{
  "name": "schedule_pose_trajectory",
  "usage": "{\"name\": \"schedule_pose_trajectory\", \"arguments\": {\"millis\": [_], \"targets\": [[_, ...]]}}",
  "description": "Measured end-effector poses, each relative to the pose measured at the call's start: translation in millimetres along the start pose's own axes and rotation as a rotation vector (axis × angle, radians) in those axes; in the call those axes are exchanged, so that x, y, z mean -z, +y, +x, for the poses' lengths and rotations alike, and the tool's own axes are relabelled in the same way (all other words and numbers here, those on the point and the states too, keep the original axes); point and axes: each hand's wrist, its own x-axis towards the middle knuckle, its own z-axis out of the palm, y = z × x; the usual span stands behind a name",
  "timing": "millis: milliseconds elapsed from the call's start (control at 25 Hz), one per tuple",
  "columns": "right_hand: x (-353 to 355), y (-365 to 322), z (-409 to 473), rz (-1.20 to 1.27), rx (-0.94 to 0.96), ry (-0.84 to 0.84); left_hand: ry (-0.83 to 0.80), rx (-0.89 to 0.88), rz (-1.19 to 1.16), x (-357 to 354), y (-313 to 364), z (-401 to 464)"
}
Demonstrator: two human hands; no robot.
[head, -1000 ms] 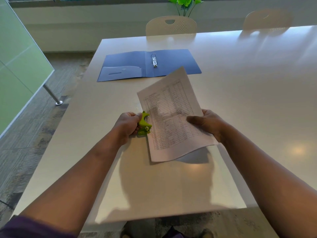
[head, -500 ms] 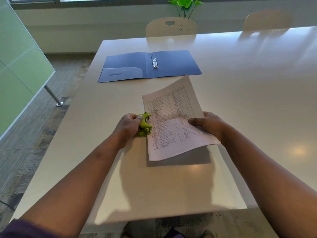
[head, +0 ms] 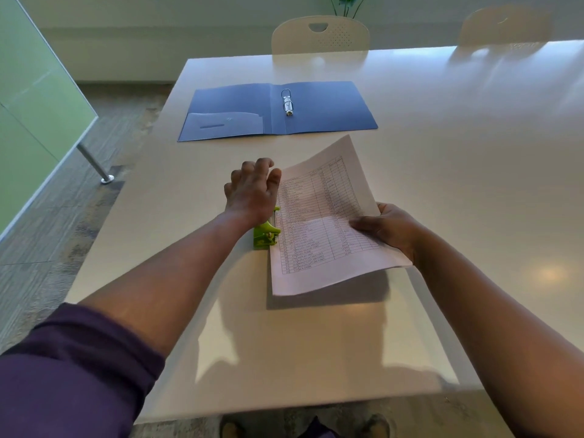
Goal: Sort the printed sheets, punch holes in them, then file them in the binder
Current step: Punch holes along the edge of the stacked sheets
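A stack of printed sheets with a table of text lies slanted in the middle of the white table, its left edge pushed into a small green hole punch. My left hand sits over the punch with the heel of the palm on it and the fingers spread and raised. My right hand pinches the sheets' right edge, thumb on top, lifting that side a little. Farther back an open blue binder lies flat, its metal ring mechanism on the right half.
Two pale chairs stand at the table's far side, with a green plant behind them. A green glass partition and a metal table leg are on the left. My feet show under the near edge.
My left hand has let go of its grip round the punch and now lies over it with fingers spread. The camera has tipped down. The sheets stay in the punch.
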Motion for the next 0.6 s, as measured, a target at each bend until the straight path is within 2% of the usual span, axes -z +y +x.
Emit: {"name": "schedule_pose_trajectory", "arguments": {"millis": [320,600], "targets": [[-0.1,-0.2,2.5,-0.063,0.009,0.009,-0.05,0.084,0.094,-17.8,-18.4,0.7],[3.7,4.6,4.7,-0.06,0.023,0.003,-0.046,0.121,0.054,-27.1,-26.4,0.2]]}}
